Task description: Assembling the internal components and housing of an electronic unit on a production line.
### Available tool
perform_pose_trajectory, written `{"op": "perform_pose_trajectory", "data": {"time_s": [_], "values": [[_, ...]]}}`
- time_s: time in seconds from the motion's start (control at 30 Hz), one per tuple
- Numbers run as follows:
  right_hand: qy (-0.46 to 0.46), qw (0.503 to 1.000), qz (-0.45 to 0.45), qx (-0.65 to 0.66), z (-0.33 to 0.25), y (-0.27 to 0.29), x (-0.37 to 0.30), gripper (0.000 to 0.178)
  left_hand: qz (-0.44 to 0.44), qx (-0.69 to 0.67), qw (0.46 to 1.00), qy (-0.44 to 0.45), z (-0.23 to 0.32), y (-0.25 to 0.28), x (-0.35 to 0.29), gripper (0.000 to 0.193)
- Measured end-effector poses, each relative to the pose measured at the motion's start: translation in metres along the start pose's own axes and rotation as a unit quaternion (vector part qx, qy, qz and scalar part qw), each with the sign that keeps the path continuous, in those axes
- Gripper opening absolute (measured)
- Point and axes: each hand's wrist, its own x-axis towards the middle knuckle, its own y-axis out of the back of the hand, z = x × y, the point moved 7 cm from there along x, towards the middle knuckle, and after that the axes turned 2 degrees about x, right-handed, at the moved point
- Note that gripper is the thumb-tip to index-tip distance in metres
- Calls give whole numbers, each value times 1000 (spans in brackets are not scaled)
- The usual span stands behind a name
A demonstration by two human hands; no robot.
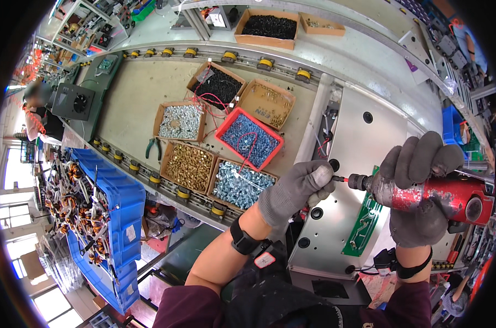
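Note:
My right hand [417,164], in a worn grey glove, is wrapped round a scuffed red power screwdriver [450,195]. Its black chuck [357,182] and bit point left toward my other hand. With thumb and fingers pinched together at the bit's tip, my left hand [301,188] has a small dark piece there, too small to name. Both hands are above a silver metal panel [341,218] with round black feet. A green circuit board [363,229] lies on the panel below the screwdriver.
Left of the panel, on a roller conveyor [182,192], stand a red bin of bluish fasteners [278,145] and several cardboard boxes of small hardware [166,130]. Pliers [154,148] lie beside them. Blue crates [128,218] with wired parts stand lower left. A person [42,117] is at far left.

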Motion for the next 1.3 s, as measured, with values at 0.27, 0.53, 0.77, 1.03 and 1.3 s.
{"op": "perform_pose_trajectory", "data": {"time_s": [0.27,0.53,0.77,1.03,1.3], "values": [[-28,999,-11,40,5,3,3,44,-124,-9,989,75,-11,-13,-8,55],[-42,999,29,14,12,24,-11,39,-20,68,998,-4,-15,19,-6,57],[-28,997,36,-56,15,23,-24,39,341,600,720,74,-65,217,14,24],[-87,990,-24,-109,33,23,-46,38,280,719,593,228,-77,238,45,27],[-73,987,-26,-138,31,25,-55,39,443,643,625,14,-29,197,11,18]]}}
